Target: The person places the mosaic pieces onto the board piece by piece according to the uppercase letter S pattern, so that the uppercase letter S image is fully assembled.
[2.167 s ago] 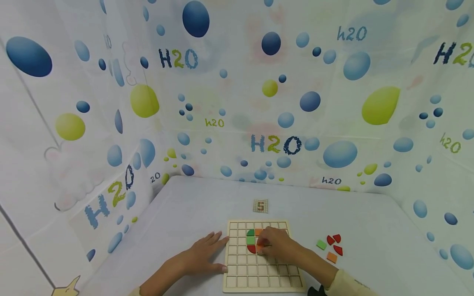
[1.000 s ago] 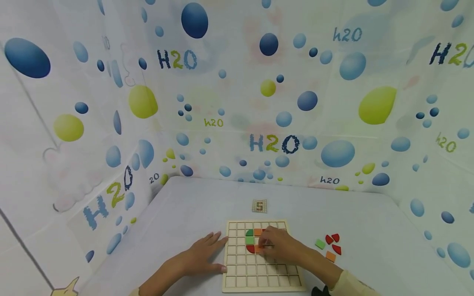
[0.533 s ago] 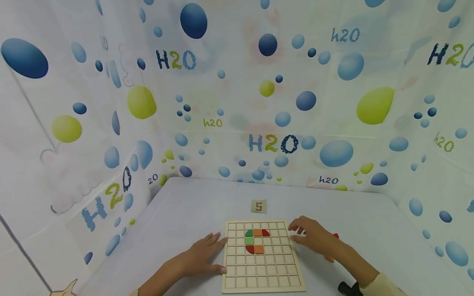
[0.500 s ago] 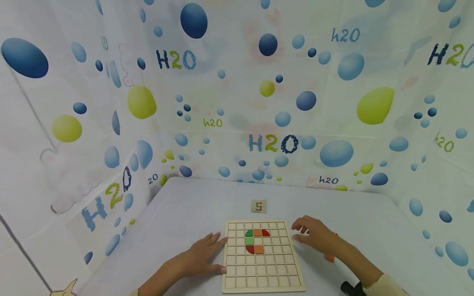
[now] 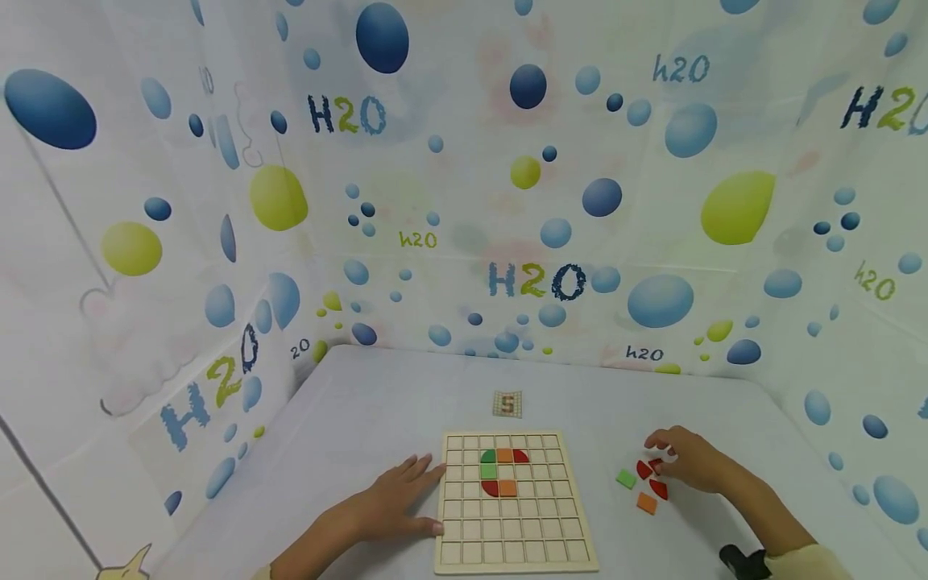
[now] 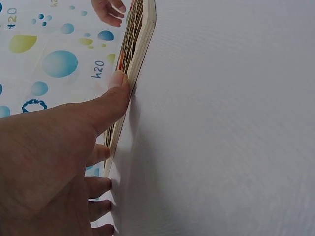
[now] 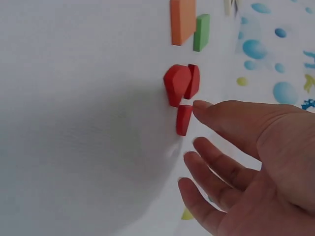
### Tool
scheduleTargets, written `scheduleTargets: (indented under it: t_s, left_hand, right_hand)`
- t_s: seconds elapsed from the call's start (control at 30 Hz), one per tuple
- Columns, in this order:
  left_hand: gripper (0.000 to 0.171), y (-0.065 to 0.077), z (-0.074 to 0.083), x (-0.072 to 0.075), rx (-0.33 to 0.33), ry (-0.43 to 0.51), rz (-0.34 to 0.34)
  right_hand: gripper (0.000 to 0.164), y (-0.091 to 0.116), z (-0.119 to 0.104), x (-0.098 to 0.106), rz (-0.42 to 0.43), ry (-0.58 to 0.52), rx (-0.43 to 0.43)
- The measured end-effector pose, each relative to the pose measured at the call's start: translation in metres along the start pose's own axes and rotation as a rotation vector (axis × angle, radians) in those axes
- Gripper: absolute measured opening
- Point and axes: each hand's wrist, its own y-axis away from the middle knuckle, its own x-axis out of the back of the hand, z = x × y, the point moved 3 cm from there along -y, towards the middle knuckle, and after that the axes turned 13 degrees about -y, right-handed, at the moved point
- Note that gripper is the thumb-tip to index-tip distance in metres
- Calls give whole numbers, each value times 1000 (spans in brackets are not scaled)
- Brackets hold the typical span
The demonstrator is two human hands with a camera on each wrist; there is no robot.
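A wooden grid board [image 5: 516, 532] lies on the white table, with green, orange and red tiles set in its upper cells in a C-like outline. My left hand [image 5: 391, 501] rests at the board's left edge, fingers spread and thumb touching the rim, as the left wrist view also shows. Over the loose pieces at the right, my right hand [image 5: 692, 461] hovers with fingers parted and nothing between them. Its thumb tip is right by a red quarter-circle tile [image 7: 183, 120]. Two more red tiles [image 7: 176, 83] lie beside that one.
A green square tile [image 5: 627, 479] and an orange square tile [image 5: 647, 503] lie between the board and the right hand. Behind the board is a small pattern card [image 5: 507, 404]. A printed cloth [image 5: 464, 201] hangs around the table.
My right hand has left the board, where an orange tile now shows in its cell, and moved right to the loose red tiles. The left hand has stayed at the board's edge.
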Motion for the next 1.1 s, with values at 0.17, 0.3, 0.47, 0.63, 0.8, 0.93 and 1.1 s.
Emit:
scheduleTargets:
  t_s: [0.17,0.3,0.47,0.63,0.8,0.93,1.1]
  left_hand:
    - [94,1,1,1,-4,2,0]
    - [94,0,1,0,-8,-5,0]
    - [94,0,0,0,-4,-9,-8]
    - [94,1,1,1,2,-6,-7]
    - [94,0,0,-1,1,-5,1]
    - [94,0,0,-1,3,-7,-1]
    - [94,0,0,0,14,-13,-8]
  right_hand:
    - [21,-2,7,-4,-36,-37,-26]
    - [17,-5,9,-7,-20,-50,-43]
    - [22,-9,14,-11,-14,-66,-47]
    - [33,-9,15,-9,11,-64,-52]
    - [27,-7,18,-11,50,-45,-48]
    - [19,-8,21,-14,54,-50,-42]
    - [22,-10,25,-15,48,-64,-39]
